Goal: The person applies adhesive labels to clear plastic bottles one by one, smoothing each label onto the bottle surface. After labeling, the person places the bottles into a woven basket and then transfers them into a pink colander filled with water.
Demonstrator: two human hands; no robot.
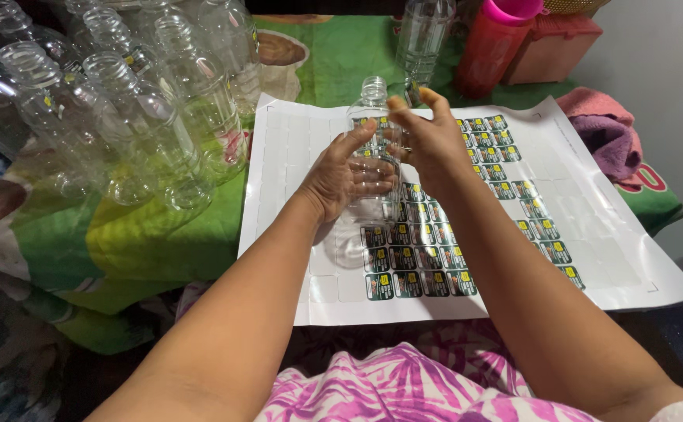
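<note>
A clear empty plastic bottle (372, 98) without a cap is held tilted above a white sticker sheet (287, 195). My left hand (343, 173) wraps around the bottle's body from the left. My right hand (427, 139) presses against the bottle's right side near its upper part, fingers partly spread. Several small green labels (415, 258) remain in rows on the sheet; much of the sheet's left part shows blank cells.
A heap of clear empty bottles (123, 101) lies at the left on a green printed cloth (146, 242). Another clear bottle (423, 39) and a red tumbler with a pink lid (493, 43) stand at the back. Folded pink and purple cloths (607, 125) lie at the right.
</note>
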